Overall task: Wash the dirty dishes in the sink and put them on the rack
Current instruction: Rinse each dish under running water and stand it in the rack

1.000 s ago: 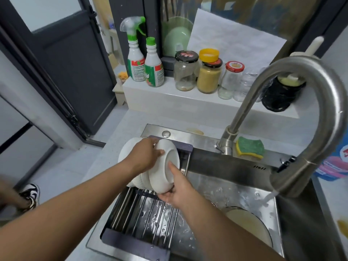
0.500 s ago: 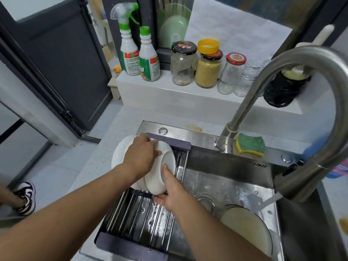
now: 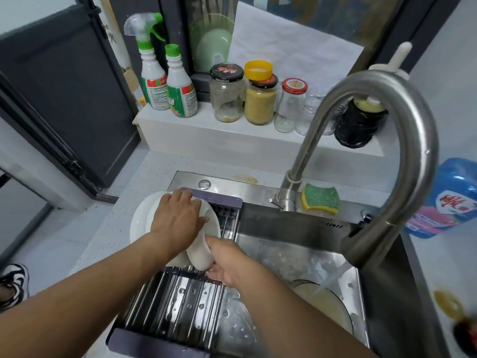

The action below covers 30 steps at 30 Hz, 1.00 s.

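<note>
A white bowl (image 3: 200,254) stands on edge on the roll-up metal rack (image 3: 180,301) that lies across the left part of the sink (image 3: 291,251). It leans against other white dishes (image 3: 139,223) stacked at the rack's far end. My left hand (image 3: 178,220) presses on top of the bowl and dishes. My right hand (image 3: 227,262) holds the bowl's lower edge where it meets the rack bars. A pot of cloudy water (image 3: 327,306) sits in the sink under the running tap (image 3: 382,161).
A green and yellow sponge (image 3: 320,200) lies behind the sink by the tap's base. Spray bottles (image 3: 165,81) and several jars (image 3: 260,99) line the white ledge. A blue detergent bottle (image 3: 449,200) lies at the right. A dark door (image 3: 64,99) stands to the left.
The bowl has tipped further down toward the rack bars and against the stacked dishes. My left hand now covers its top, and my right hand has slid to its lower edge.
</note>
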Motion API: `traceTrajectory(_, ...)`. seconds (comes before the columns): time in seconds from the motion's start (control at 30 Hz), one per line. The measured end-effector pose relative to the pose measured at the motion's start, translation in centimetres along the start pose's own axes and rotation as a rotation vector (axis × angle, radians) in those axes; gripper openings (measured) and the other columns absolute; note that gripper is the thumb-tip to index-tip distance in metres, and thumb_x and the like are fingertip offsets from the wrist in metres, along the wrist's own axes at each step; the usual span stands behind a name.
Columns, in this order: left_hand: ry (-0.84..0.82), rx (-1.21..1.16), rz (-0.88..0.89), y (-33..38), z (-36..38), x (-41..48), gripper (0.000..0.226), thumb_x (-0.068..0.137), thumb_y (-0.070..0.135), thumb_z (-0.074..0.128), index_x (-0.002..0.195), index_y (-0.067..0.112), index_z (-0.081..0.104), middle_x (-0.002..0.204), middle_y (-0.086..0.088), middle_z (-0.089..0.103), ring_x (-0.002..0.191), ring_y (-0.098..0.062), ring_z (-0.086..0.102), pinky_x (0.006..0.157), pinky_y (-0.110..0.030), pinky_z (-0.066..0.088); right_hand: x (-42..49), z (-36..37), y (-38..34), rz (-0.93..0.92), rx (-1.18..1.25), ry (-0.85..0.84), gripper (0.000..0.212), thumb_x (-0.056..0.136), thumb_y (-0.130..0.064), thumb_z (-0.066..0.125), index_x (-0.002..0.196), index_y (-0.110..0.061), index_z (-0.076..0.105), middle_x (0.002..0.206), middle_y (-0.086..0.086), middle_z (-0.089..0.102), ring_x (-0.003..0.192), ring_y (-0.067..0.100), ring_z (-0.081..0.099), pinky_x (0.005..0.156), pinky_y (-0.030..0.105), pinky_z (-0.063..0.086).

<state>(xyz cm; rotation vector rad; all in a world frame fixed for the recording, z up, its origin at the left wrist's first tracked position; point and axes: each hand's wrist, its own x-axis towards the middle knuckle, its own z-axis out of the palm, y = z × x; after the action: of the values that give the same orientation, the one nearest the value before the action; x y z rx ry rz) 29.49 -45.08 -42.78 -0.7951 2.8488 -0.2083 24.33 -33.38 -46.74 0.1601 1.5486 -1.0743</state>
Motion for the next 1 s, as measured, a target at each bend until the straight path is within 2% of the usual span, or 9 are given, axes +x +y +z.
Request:
traceTrajectory(0.07,-0.047,-0.038,-0.014,0.2,0.0,-0.1,0.062,0.096,0.067,0.041,0.14,0.025,0.05,0.146,-0.001,0.047,0.137,-0.023,0.041,0.118,-0.042,0.027,-1.0,-0.3,0.1,-0.057,-0.103,-0.01,0.028,0.104,-0.041,0.049,0.127,-0.026,0.055,0.131,0.006,0.06,0.12,0.026,0.057,0.096,0.038,0.052)
traceTrajectory(0.13,-0.089,-0.075,-0.011,0.1,0.0,-0.1,0.069,0.093,0.07,0.047,0.145,0.025,0.043,0.153,0.0,0.043,0.144,-0.022,0.036,0.122,-0.047,0.02,-1.7,-0.2,0.8,-0.155,-0.266,-0.032,0.038,0.104,-0.037,0.048,0.142,-0.028,0.047,0.143,0.006,0.052,0.122,0.023,0.053,0.105,0.039,0.049)
traceTrajectory(0.23,-0.111,-0.112,0.011,-0.4,-0.1,-0.2,0.073,0.093,0.066,0.052,0.151,0.024,0.037,0.158,0.004,0.038,0.15,-0.02,0.028,0.124,-0.05,0.013,-2.3,0.0,1.9,-0.241,-0.456,-0.079,0.071,0.103,-0.032,0.048,0.162,-0.032,0.009,0.162,0.0,0.032,0.106,0.012,0.05,0.094,0.03,0.048)
traceTrajectory(0.3,-0.116,-0.144,0.023,-0.5,0.0,-0.4,0.073,0.094,0.063,0.053,0.152,0.023,0.035,0.159,0.003,0.035,0.151,-0.02,0.025,0.125,-0.05,0.013,-2.5,-0.1,2.1,-0.266,-0.485,-0.086,0.075,0.103,-0.03,0.049,0.163,-0.033,0.005,0.165,-0.002,0.027,0.111,0.013,0.048,0.09,0.026,0.043)
traceTrajectory(0.43,-0.106,-0.179,0.021,-0.3,0.4,-0.4,0.073,0.096,0.063,0.05,0.156,0.024,0.032,0.163,-0.003,0.03,0.154,-0.024,0.02,0.126,-0.05,0.011,-2.7,-0.8,1.8,-0.308,-0.521,-0.033,0.067,0.102,-0.028,0.05,0.162,-0.03,0.02,0.162,-0.002,0.033,0.129,0.019,0.048,0.09,0.023,0.038)
traceTrajectory(0.57,-0.104,-0.156,0.028,0.1,0.7,-0.1,0.074,0.095,0.066,0.047,0.156,0.026,0.032,0.165,-0.004,0.028,0.154,-0.025,0.018,0.126,-0.05,0.009,-2.9,-1.6,1.6,-0.334,-0.566,-0.001,0.054,0.1,-0.028,0.052,0.153,-0.029,0.041,0.142,0.002,0.054,0.108,0.019,0.056,0.084,0.027,0.045)
traceTrajectory(0.83,-0.048,-0.13,0.019,1.2,1.0,-0.3,0.073,0.097,0.065,0.045,0.157,0.026,0.03,0.167,-0.01,0.019,0.157,-0.028,0.009,0.126,-0.05,0.007,-2.5,-3.4,3.3,-0.317,-0.409,0.027,0.05,0.098,-0.03,0.058,0.147,-0.025,0.049,0.124,0.002,0.063,0.097,0.019,0.064,0.081,0.032,0.057)
traceTrajectory(0.93,0.061,-0.2,0.116,3.1,0.8,-0.3,0.062,0.095,0.048,0.062,0.148,0.018,0.049,0.157,-0.016,0.04,0.149,-0.036,0.032,0.123,-0.05,0.024,-2.2,-5.4,3.9,-0.299,-0.332,0.045,0.034,0.098,-0.027,0.063,0.13,-0.017,0.064,0.103,0.002,0.067,0.085,0.018,0.065,0.089,0.038,0.059)
traceTrajectory(1.0,0.181,-0.31,0.252,5.1,0.7,-0.2,0.045,0.089,0.031,0.073,0.13,0.014,0.066,0.133,-0.015,0.062,0.126,-0.038,0.056,0.106,-0.047,0.047,-2.8,-7.3,3.8,-0.287,-0.285,0.048,0.011,0.102,-0.02,0.058,0.104,-0.015,0.068,0.085,0.003,0.064,0.067,0.014,0.06,0.069,0.03,0.057)
